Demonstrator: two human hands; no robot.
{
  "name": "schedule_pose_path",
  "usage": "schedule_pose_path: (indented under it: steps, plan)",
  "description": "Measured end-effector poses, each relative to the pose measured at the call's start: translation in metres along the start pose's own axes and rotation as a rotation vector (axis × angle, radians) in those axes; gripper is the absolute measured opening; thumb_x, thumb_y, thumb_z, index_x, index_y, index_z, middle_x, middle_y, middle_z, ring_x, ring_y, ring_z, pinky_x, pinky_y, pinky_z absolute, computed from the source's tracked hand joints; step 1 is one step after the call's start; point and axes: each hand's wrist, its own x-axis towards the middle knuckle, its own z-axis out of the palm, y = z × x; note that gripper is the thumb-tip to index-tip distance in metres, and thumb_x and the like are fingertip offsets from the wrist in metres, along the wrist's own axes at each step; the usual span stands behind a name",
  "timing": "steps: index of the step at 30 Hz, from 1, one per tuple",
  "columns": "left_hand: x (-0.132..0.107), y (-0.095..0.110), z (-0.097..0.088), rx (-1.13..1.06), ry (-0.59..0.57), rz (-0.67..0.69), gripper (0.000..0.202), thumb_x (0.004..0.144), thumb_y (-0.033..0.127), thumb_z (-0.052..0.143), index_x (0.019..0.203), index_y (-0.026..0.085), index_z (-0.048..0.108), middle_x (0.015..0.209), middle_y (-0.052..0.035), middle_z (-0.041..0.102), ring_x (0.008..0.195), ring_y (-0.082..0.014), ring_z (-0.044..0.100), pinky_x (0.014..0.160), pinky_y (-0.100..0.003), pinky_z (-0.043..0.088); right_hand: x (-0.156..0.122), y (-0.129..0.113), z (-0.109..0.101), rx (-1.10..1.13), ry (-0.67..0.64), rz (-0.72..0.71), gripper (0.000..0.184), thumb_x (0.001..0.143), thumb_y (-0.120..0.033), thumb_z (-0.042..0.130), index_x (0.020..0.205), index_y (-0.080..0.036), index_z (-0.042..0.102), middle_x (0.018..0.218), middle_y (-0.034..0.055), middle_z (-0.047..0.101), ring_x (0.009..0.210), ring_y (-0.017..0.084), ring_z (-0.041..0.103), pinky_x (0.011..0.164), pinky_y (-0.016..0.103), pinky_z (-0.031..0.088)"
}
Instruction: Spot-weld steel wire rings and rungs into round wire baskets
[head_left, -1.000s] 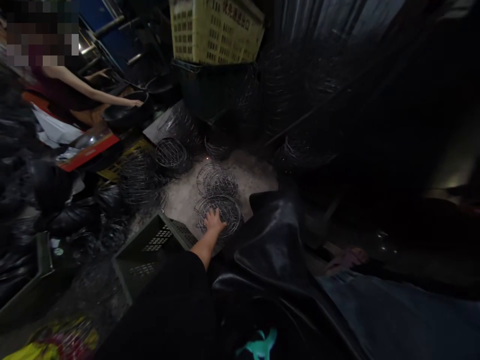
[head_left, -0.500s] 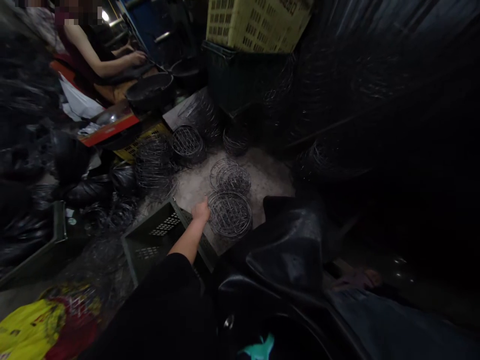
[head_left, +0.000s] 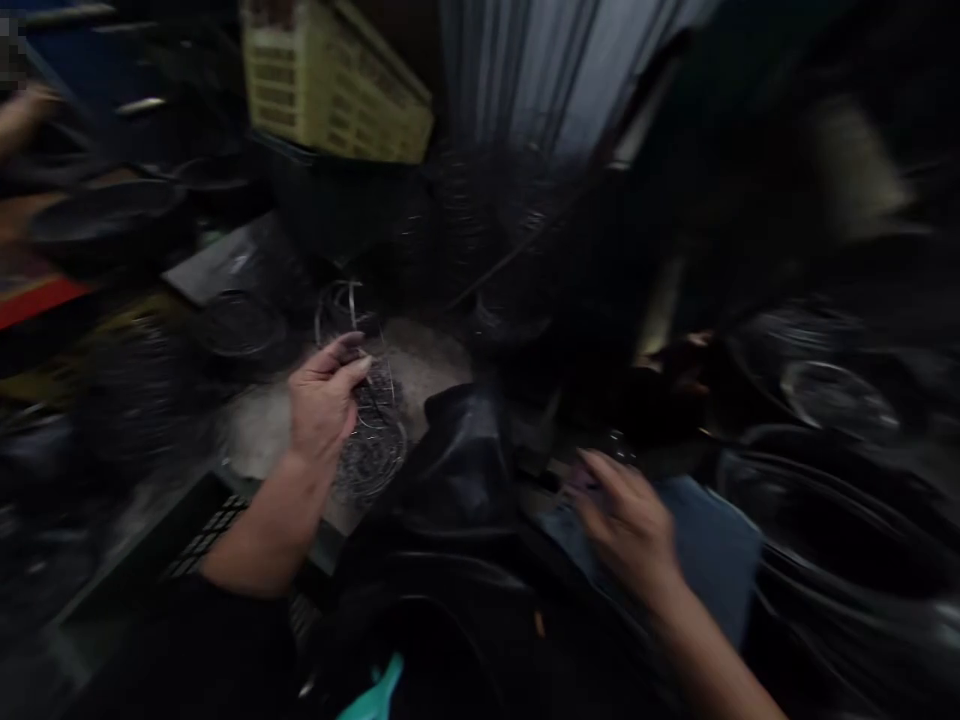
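My left hand [head_left: 322,400] is raised above the floor, its thumb and fingers pinched on the thin metal of a round wire rack [head_left: 379,385], which is smeared by motion. Below it lies a stack of round wire racks [head_left: 371,460] on the pale floor. On the right, my right hand [head_left: 630,515] is over blue fabric [head_left: 701,550], fingers bent around a small purple thing [head_left: 582,478] whose kind I cannot make out. Black sheeting [head_left: 465,470] lies between my hands, with a teal object [head_left: 379,690] at the bottom.
A green crate [head_left: 202,520] stands by my left forearm. Further off is a yellow crate [head_left: 337,85] on a dark bin. More wire racks [head_left: 240,320] are at left. To the right are a large black tub [head_left: 832,530] and a round metal item [head_left: 840,395]. Another person's arm [head_left: 26,120] shows upper left.
The view has swung right. My left hand has come up from beside the wire rack stack and now pinches a rack. My right hand, earlier dim at lower right, shows more clearly.
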Motion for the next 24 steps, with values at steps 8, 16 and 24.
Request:
schedule_pose_path:
  steps: [8, 16, 24]
  plan:
    - [-0.089, 0.053, 0.121, -0.058, -0.771, -0.084, 0.054, 0.075, 0.027, 0.069, 0.126, 0.039, 0.058, 0.116, -0.0007, 0.065, 0.099, -0.0239, 0.065, 0.085, -0.044, 0.057, 0.018, -0.029, -0.005, 0.582, 0.056, 0.051, 0.037, 0.084, -0.036, 0.055, 0.117, -0.022, 0.067, 0.1, 0.0074, 0.07, 0.092, 0.024, 0.063, 0.089, 0.038, 0.049]
    - [-0.069, -0.023, 0.135, 0.8, -1.163, 0.848, 0.1, 0.059, 0.057, 0.079, 0.147, 0.033, 0.038, 0.155, -0.0099, 0.033, 0.142, -0.044, 0.025, 0.113, -0.06, 0.027, -0.029, 0.062, -0.057, 1.167, -0.292, 0.448, 0.032, 0.069, -0.047, 0.073, 0.083, -0.018, 0.075, 0.06, -0.003, 0.056, 0.053, 0.009, 0.043, 0.054, 0.023, 0.038]
    - [-0.067, -0.051, 0.143, 0.924, -1.183, 0.748, 0.076, 0.07, 0.038, 0.069, 0.142, 0.031, 0.047, 0.132, -0.0109, 0.059, 0.117, -0.0327, 0.058, 0.096, -0.044, 0.048, -0.023, 0.176, -0.096, 0.516, 0.12, 0.594, 0.049, 0.074, -0.042, 0.071, 0.117, -0.018, 0.067, 0.119, 0.0099, 0.066, 0.114, 0.024, 0.057, 0.1, 0.036, 0.042]
